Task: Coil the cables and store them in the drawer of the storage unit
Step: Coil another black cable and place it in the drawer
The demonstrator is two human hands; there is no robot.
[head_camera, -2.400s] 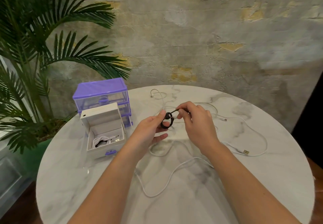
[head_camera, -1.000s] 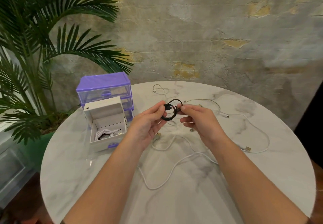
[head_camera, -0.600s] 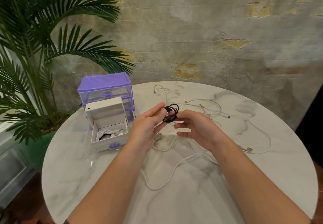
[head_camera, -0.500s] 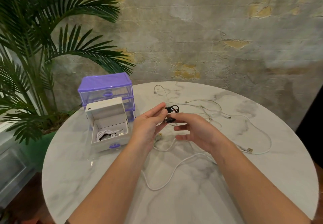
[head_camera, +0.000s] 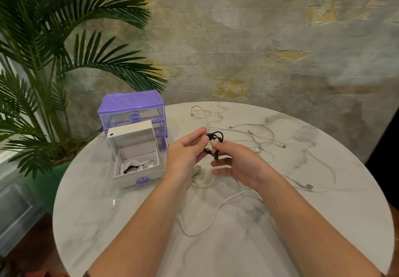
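A small coil of black cable [head_camera: 213, 139] is held above the table's middle. My left hand [head_camera: 186, 152] pinches it between thumb and fingers. My right hand [head_camera: 235, 164] grips its lower part with thumb and index finger, the other fingers spread. To the left stands a purple storage unit [head_camera: 131, 109]. Its white drawer [head_camera: 138, 174] is pulled out in front and holds a coiled white cable [head_camera: 131, 166]. Several loose white cables [head_camera: 265, 145] lie spread on the table behind and under my hands.
The round marble table [head_camera: 280, 229] carries everything. One long white cable [head_camera: 207, 220] loops toward the near edge between my forearms. A USB plug [head_camera: 309, 186] lies at the right. A palm plant [head_camera: 43, 60] stands left of the table, against a rough wall.
The black coil has been tightened between both hands. My right hand shifted from its side to its lower part, and its fingers spread. The view has barely moved.
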